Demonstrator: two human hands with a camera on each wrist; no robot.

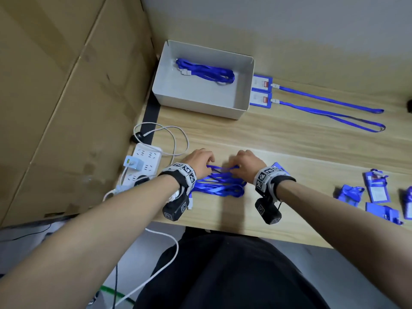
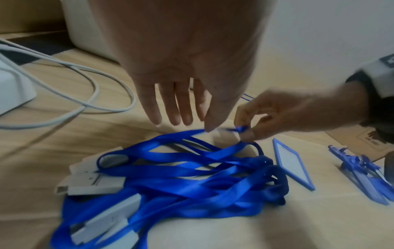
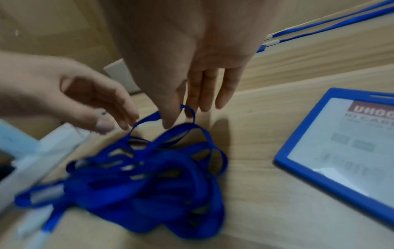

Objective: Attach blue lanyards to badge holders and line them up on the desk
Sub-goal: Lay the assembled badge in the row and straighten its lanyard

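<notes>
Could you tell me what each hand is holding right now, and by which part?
Both hands pinch one raised strap loop of the tangled blue lanyards: left hand, right hand.

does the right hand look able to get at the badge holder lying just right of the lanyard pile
Probably yes. The badge holder lies flat on the desk beside the right hand, with nothing on it. But that hand is pinching a strap of the lanyard pile, so it would need to let go first.

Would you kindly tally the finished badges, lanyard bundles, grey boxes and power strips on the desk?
Finished badges with lanyards: 2
Lanyard bundles: 2
Grey boxes: 1
Power strips: 1
Total: 6
</notes>
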